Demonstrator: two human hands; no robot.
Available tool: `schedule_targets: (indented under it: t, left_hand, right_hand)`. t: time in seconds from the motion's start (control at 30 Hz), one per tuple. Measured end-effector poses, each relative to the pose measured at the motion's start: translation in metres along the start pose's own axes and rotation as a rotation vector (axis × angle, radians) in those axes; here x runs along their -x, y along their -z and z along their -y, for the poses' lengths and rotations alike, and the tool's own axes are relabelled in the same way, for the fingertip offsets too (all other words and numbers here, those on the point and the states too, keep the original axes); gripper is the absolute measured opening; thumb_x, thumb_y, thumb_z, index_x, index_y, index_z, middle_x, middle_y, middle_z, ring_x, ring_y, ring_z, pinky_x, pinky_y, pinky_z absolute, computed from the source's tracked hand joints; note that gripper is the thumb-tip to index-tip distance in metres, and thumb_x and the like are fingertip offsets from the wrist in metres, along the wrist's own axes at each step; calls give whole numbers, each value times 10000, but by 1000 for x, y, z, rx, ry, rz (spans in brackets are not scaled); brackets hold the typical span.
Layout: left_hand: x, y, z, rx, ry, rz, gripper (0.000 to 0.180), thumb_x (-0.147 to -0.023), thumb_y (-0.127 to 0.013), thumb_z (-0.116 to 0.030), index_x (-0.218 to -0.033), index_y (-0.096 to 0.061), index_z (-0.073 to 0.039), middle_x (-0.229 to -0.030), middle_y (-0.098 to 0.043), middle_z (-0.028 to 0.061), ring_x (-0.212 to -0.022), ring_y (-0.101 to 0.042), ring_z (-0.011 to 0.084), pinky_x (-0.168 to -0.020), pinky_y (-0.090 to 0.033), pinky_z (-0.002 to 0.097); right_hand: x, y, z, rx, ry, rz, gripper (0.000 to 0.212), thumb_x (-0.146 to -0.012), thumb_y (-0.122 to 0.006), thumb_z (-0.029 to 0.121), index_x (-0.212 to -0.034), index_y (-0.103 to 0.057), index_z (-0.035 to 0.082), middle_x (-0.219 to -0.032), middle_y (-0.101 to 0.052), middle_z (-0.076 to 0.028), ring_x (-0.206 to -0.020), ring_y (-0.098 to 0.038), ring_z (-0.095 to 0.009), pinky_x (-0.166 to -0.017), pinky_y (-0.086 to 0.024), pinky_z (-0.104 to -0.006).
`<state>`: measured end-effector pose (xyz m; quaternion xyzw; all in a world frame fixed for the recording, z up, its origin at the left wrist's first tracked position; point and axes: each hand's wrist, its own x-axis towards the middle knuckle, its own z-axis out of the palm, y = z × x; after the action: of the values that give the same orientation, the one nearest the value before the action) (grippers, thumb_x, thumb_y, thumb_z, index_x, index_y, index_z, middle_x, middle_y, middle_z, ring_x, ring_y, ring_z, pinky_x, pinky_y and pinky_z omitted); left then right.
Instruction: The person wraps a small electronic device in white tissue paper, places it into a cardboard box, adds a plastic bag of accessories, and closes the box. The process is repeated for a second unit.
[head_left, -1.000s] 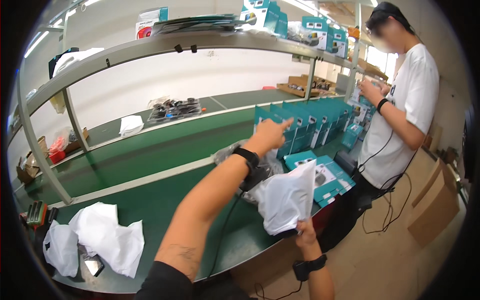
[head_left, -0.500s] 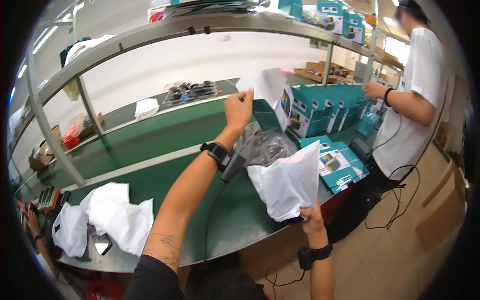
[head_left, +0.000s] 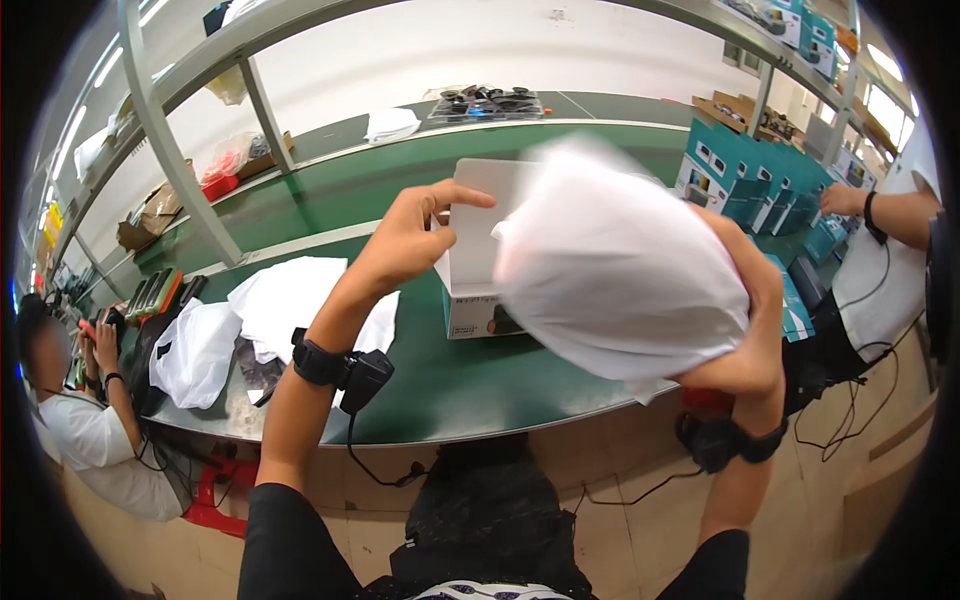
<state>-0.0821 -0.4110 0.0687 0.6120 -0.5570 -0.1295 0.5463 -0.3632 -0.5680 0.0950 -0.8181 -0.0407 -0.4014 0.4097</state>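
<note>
My left hand (head_left: 405, 240) is at the upper left edge of an open cardboard box (head_left: 475, 315), its index finger across the raised pale flap and its thumb bent in; it appears to grip the box edge. The box stands upright on the green table, white inside with a printed front. A full white plastic bag (head_left: 620, 270), smeared by motion, is held up in front of the box's right side and hides part of it. My right hand (head_left: 740, 350) is wrapped round the bag's lower right; what the bag contains is hidden.
White bags (head_left: 195, 350) lie on the table (head_left: 440, 405) at left. Teal boxes (head_left: 740, 170) stand in a row at right, beside a co-worker's hand (head_left: 845, 200). Another person (head_left: 105, 440) sits at far left. A tray of dark parts (head_left: 490, 103) lies at the back.
The box has come down upright onto the table in front of me, my left hand still at it. The white bag has been raised beside it in my right hand. The view has shifted right.
</note>
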Motion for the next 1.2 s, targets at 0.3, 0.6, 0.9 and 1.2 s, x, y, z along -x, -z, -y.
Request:
schedule_targets:
  t: [0.3, 0.6, 0.9, 1.2]
  left_hand:
    - [18, 20, 42, 287, 185, 178, 393, -877, -723, -142, -1242, -665, -8, -1131, -707, 79, -1017, -653, 118, -911, -517, 285]
    - [16, 12, 37, 155, 26, 235, 730, -634, -357, 101, -1290, -635, -57, -1256, -643, 89, -1052, -585, 173, -965, -455, 306]
    - [14, 1, 40, 100, 51, 207, 686, -646, -370, 16, -1276, -635, -45, -1216, -641, 87, -1040, -555, 198, -996, -447, 340]
    - [22, -1, 34, -290, -257, -70, 536, -708, -533, 15, -1215, -668, -91, -1304, -585, 146, -1188, -542, 288, -1035, -421, 388]
  right_hand:
    - [-81, -49, -15, 636, 189, 366, 663, -524, -815, 280, -1123, -619, 75, -920, -638, -159, -897, -625, -356, -782, -504, -422]
    - [-70, -45, -21, 689, 36, 494, 664, -556, -840, 322, -1136, -645, 63, -970, -670, -141, -923, -614, -369, -851, -493, -429]
    - [-53, -41, -40, 663, 204, 561, 724, -617, -839, 245, -1269, -578, 65, -1011, -646, -144, -1021, -585, -405, -920, -473, -442]
    - [-43, -46, -18, 780, 154, 438, 330, -748, -757, 146, -1028, -605, 61, -922, -632, -110, -895, -619, -341, -745, -482, -445]
